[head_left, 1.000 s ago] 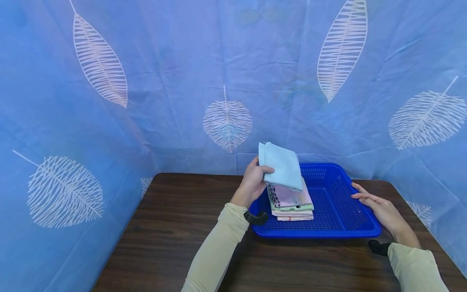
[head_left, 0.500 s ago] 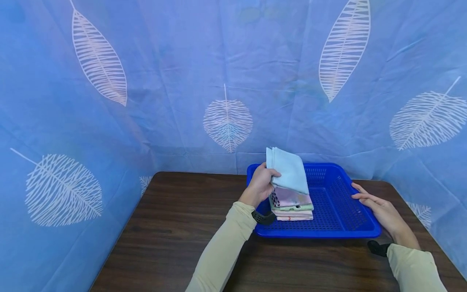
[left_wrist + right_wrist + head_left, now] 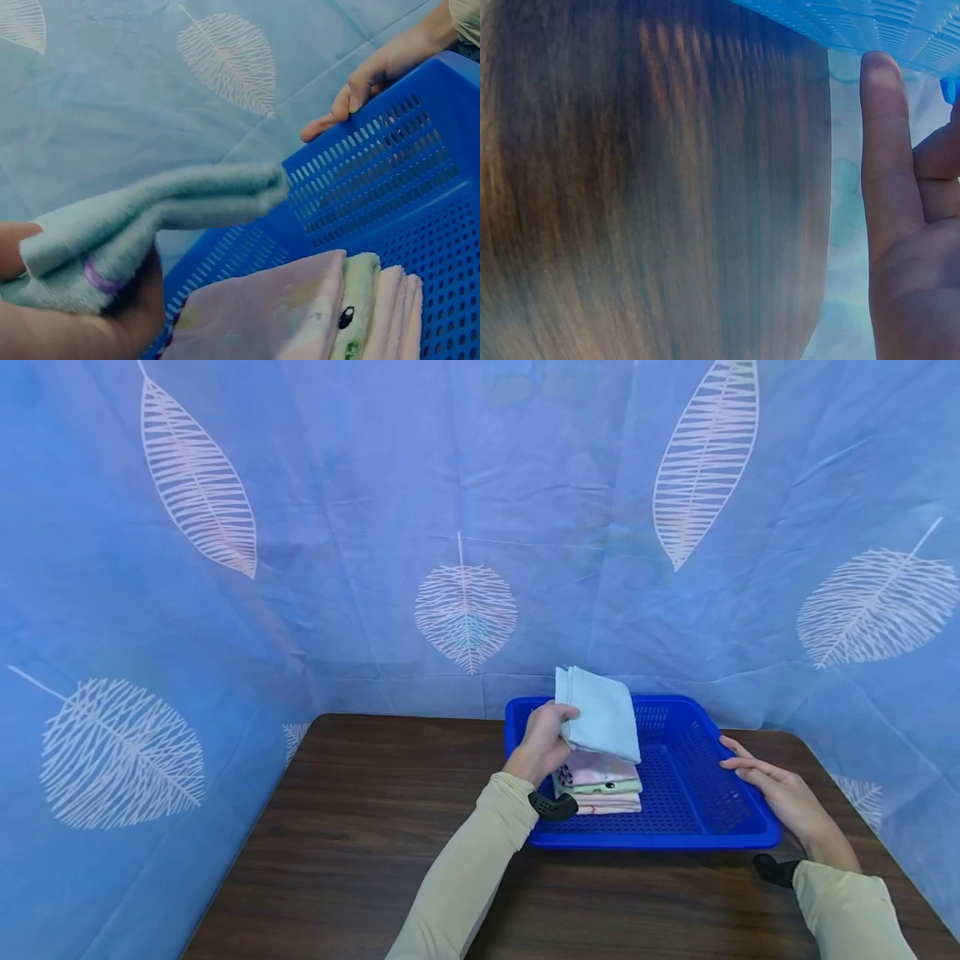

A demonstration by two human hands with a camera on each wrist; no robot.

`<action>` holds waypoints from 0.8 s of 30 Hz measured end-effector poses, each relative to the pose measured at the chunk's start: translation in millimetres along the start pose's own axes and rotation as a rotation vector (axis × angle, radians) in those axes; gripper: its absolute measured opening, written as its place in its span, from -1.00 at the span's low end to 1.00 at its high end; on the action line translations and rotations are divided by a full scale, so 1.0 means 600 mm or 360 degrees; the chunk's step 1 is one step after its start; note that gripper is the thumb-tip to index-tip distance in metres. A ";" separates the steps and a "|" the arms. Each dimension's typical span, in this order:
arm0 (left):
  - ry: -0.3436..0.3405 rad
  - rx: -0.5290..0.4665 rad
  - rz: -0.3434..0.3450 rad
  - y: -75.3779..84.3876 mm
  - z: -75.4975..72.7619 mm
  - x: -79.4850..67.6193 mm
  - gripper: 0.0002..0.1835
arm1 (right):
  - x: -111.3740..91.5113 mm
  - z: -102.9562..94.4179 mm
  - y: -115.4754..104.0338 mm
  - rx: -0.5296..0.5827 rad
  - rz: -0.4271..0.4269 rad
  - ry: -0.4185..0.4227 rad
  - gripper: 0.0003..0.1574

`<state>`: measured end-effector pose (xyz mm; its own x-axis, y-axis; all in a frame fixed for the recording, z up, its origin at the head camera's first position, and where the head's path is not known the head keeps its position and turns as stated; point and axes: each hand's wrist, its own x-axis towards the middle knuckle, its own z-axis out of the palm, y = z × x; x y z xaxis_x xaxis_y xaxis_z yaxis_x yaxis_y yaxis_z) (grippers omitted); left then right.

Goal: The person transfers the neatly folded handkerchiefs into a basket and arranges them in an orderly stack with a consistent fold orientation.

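Observation:
A folded pale blue towel is tilted above a stack of folded towels in a blue plastic basket. My left hand grips its left edge, thumb on top. Up close in the left wrist view, this towel is thick and fuzzy with a purple mark near the hand. Below it are a pink-lilac towel, a green one and pale pink ones. My right hand rests extended fingers on the basket's right rim; some fingertips are hidden.
The basket stands on a dark wooden table, toward its back right. A blue cloth backdrop with white leaf prints hangs behind and at the sides. The basket's right part shows its perforated bottom.
My left hand has moved right and slightly down with the pale blue towel, over the stack. The right hand stays at the basket rim.

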<state>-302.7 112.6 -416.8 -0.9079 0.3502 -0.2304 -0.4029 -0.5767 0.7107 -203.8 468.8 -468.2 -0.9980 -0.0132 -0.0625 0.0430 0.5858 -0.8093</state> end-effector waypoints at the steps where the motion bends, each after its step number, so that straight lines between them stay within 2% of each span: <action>1: 0.0017 -0.0003 -0.0015 -0.001 0.000 0.000 -0.16 | -0.001 0.000 -0.001 0.0008 0.0001 -0.0003 -0.23; 3: 0.0029 -0.0002 -0.0037 -0.004 0.000 0.002 -0.15 | -0.001 0.000 -0.002 0.0025 0.0005 -0.0009 -0.22; 7: -0.0013 0.0027 -0.0064 -0.007 0.003 0.007 -0.23 | 0.000 -0.002 -0.004 0.0045 0.0008 -0.0015 -0.23; 20: -0.0136 0.0344 -0.0170 -0.017 -0.001 0.020 -0.26 | 0.002 0.002 0.001 0.0063 0.0023 -0.0009 -0.20; 24: -0.0123 0.0387 -0.0173 -0.018 -0.001 0.026 -0.24 | 0.003 0.003 0.002 0.0069 0.0030 -0.0019 -0.19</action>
<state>-312.6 123.9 -428.9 -0.8456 0.4610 -0.2691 -0.4492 -0.3421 0.8254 -205.4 468.0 -470.1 -0.9963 -0.0122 -0.0847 0.0640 0.5505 -0.8324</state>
